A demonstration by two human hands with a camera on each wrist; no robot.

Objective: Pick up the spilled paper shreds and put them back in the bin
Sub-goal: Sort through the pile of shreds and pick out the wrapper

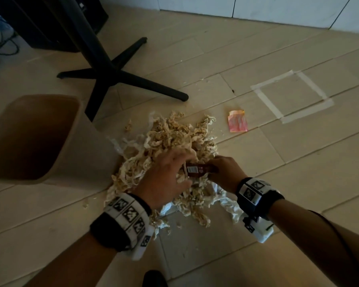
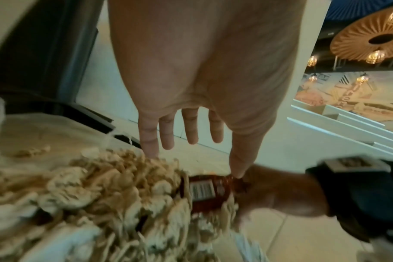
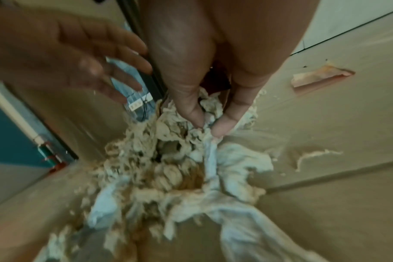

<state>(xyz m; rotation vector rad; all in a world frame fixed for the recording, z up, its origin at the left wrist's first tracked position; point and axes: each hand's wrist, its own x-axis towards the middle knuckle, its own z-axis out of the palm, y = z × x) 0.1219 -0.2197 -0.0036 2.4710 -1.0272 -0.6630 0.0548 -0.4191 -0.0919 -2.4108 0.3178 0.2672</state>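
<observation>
The left hand (image 1: 167, 176) has its fingers (image 2: 166, 131) straight and spread, reaching down onto the top of the pile of paper shreds (image 1: 170, 146), with its thumb tip touching a small brown bottle (image 1: 197, 170); the right hand (image 1: 224, 172) grips that bottle from the 3 o'clock side in the head view, while in the right wrist view its thumb and a finger (image 3: 224, 124) pinch a strip of whitish paper (image 3: 211, 159) at the pile's edge; how the remaining fingers lie cannot be told. The shreds lie heaped on the tiled floor (image 1: 298, 172), mixed with crumpled white paper; the bin (image 1: 31, 137), brown and open-topped, stands at 9 o'clock of the pile, just beside it; a few loose scraps lie on the floor around. A pink wrapper (image 1: 237, 121) lies at 2 o'clock of the pile, apart from it; beyond it a square of pale tape (image 1: 290, 96) marks the floor; a black stand base (image 1: 116, 77) spreads its legs at 11 o'clock.
</observation>
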